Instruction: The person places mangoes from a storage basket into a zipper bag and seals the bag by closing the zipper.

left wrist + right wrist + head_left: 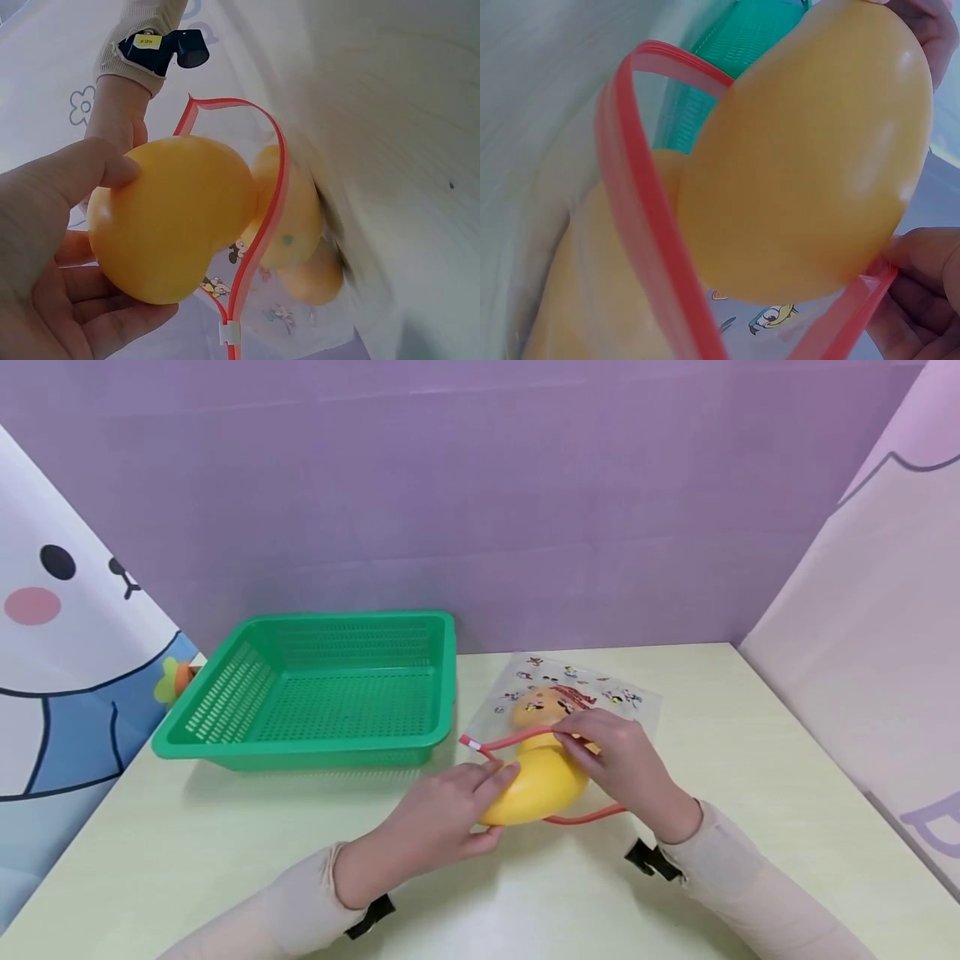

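My left hand [442, 806] holds a smooth, glossy yellow mango-shaped fruit [543, 785], thumb on top and fingers below. The fruit is at the mouth of a clear zip bag [637, 693] printed with small cartoon figures. My right hand [626, 764] pinches the bag's red zip edge [862, 296], which stands spread apart in a loop. A white slider [229, 332] sits at one end of the zip. Inside the bag lie a yellow fruit with a green spot [289, 214] and a rounder orange-toned one [319, 277], partly covered by the printed film.
A green perforated plastic basket [300, 750] stands to the left of the bag on the pale table [757, 760]. Behind the table hangs a purple cloth [525, 527]. Cartoon-printed panels [75, 635] border the sides. Dark wrist mounts [652, 860] sit at both cuffs.
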Tool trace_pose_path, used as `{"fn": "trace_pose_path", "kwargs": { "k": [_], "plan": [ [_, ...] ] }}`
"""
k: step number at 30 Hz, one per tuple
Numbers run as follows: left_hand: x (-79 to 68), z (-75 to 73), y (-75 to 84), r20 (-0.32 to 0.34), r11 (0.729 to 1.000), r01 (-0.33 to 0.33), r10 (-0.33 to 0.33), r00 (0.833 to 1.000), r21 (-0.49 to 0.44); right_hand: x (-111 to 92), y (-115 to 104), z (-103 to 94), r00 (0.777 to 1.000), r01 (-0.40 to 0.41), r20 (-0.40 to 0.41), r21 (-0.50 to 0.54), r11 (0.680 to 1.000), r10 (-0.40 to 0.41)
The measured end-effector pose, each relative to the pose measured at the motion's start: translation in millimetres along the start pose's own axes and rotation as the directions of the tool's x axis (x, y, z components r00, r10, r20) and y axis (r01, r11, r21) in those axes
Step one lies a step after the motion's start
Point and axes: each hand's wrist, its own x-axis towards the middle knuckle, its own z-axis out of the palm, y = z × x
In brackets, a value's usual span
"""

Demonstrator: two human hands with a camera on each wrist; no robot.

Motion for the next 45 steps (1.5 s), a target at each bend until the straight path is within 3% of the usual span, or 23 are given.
{"fn": "trace_pose_path", "kwargs": {
  "k": [20,37,45],
  "plan": [
    [2.4,2.8,9.4,0.031,1.000,0.009,-0.010,0.999,0.029,0,-1,-0.1,1.000,0.003,0.002,0.000,1.000,-0.003],
    [7.8,10.7,12.7,0.091,0.999,0.038,-0.041,0.995,0.033,-1,-2,1.3,1.000,0.020,-0.009,-0.015,1.000,-0.020],
    [12.3,12.2,15.3,0.153,0.997,0.074,-0.077,0.985,0.027,0,-2,1.4,0.999,0.031,-0.018,-0.023,0.999,-0.032]
  ]
}}
